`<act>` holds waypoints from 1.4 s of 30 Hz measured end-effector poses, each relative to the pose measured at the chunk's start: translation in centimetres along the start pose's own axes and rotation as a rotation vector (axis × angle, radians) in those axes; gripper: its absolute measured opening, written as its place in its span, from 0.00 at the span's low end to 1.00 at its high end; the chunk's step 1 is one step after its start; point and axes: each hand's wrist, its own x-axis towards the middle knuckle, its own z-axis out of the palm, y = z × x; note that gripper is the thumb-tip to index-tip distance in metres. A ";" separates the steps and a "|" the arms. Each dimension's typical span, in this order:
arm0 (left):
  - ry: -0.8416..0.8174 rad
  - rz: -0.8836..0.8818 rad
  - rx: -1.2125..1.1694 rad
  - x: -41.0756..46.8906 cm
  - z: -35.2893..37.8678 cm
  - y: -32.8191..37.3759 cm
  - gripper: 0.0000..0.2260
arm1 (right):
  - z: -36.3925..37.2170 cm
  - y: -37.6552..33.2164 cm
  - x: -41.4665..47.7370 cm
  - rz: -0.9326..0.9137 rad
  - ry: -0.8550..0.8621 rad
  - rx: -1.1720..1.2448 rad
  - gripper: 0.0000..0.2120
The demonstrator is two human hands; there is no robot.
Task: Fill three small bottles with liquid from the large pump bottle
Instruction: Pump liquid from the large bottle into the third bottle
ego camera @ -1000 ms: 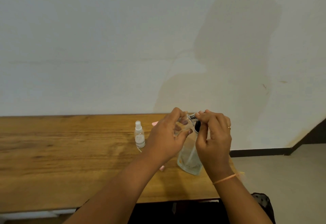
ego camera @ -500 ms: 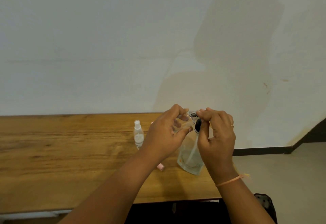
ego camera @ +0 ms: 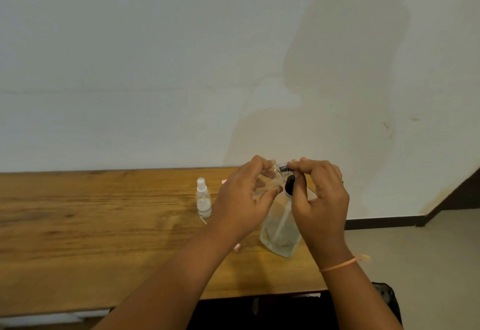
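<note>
The large pump bottle (ego camera: 279,228) is stood upright on the wooden table (ego camera: 104,225), toward its right end and close to the near edge. It is made of clear material, and a dip tube is seen running down inside it. Its black pump head (ego camera: 288,185) is grasped from above by the right hand (ego camera: 320,199): the fingers are curled over the top and the thumb is laid down along the black collar. The nozzle tip is seen at 9 o'clock of those fingertips.

At 9 o'clock of the pump head, a small clear bottle (ego camera: 270,182) is held off the table by the left hand (ego camera: 244,199), pinched between curled fingers and thumb. It is tilted, with its mouth brought up to the nozzle. Whether the two touch cannot be told.

A small spray bottle (ego camera: 203,198) with a white cap is stood on the table at 9 o'clock of the left hand, apart from it. A pink object (ego camera: 237,247) is partly hidden under the left wrist, at 6 o'clock of that hand. A second pink fragment (ego camera: 224,181) is seen at 2 o'clock of the spray bottle. What these pink things are cannot be told.

An orange thread (ego camera: 337,266) is worn on the right wrist and a ring (ego camera: 341,181) on one finger. A pale wall (ego camera: 130,69) is seen behind the table at 12 o'clock, with a shadow cast on it.
</note>
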 end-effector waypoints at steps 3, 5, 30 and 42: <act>-0.021 -0.010 0.006 0.2 -0.1 0.0 0.13 | 0.0 0.3 0.0 0.002 -0.001 0.002 0.09; -0.061 -0.031 0.036 0.4 -0.2 0.0 0.13 | 0.2 0.6 -0.3 -0.017 0.004 -0.009 0.09; -0.106 -0.028 0.105 0.5 -0.3 0.0 0.15 | 0.5 0.8 -0.8 -0.015 -0.015 -0.018 0.10; -0.094 0.003 0.026 0.9 -0.9 0.2 0.16 | 0.2 0.7 0.2 -0.059 -0.002 -0.042 0.10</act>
